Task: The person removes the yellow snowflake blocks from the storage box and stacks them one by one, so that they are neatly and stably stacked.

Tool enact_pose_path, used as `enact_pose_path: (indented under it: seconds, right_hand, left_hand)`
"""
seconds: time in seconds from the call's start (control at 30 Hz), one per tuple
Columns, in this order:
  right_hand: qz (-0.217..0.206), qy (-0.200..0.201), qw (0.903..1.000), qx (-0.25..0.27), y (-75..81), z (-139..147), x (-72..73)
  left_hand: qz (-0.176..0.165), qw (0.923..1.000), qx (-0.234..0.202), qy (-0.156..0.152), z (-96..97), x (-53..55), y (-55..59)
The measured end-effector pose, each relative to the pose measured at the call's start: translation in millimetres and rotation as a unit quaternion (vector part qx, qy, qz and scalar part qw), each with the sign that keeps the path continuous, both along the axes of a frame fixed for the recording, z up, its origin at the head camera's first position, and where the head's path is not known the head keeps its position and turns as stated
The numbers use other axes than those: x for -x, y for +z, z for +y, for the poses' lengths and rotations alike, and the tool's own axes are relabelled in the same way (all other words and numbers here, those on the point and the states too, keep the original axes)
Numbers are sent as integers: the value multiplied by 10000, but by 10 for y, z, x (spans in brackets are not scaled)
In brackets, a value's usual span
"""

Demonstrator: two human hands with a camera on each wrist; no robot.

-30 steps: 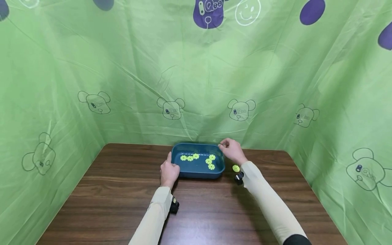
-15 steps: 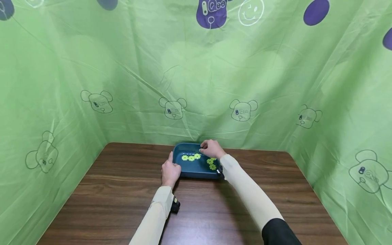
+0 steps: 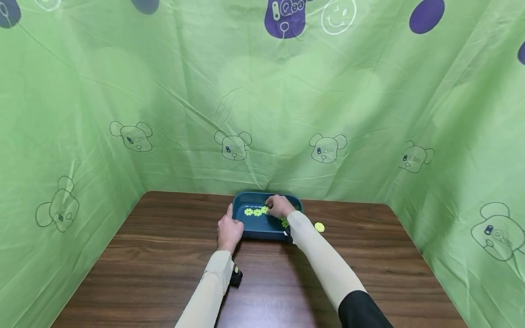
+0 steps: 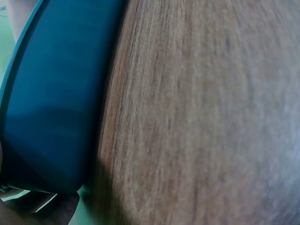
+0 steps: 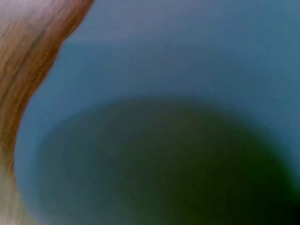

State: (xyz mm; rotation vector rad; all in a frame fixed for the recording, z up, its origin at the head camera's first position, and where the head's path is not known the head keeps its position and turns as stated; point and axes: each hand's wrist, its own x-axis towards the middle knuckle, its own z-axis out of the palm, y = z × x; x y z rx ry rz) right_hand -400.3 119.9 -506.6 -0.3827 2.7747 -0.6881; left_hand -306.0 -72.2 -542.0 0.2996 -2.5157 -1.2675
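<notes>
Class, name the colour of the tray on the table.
The tray is dark teal-blue, shown best in the head view.

A small curtained booth (image 3: 82,114): creased green cloth (image 3: 184,68) printed with cartoon bear heads (image 3: 234,148) and purple shapes (image 3: 426,16) surrounds three sides of a brown wood-grain table (image 3: 164,246).

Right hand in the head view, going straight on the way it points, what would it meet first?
The right hand would likely meet the nearest yellow-green flower-shaped piece in the dark blue rectangular tray; contact or height above it is unclear.
</notes>
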Motion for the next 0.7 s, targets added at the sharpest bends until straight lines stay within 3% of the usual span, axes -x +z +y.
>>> enact_pose_path:
  seconds: [0.3,0.7]
  right_hand:
    - [227,277,9978,-561,-106,-110,6]
    - [249,210,9985,-443,-165,-56,32]
  left_hand:
    - [-11,10000,-31,30,-3,6,0]
    - [-81,9999,-137,-32,-16,2,-2]
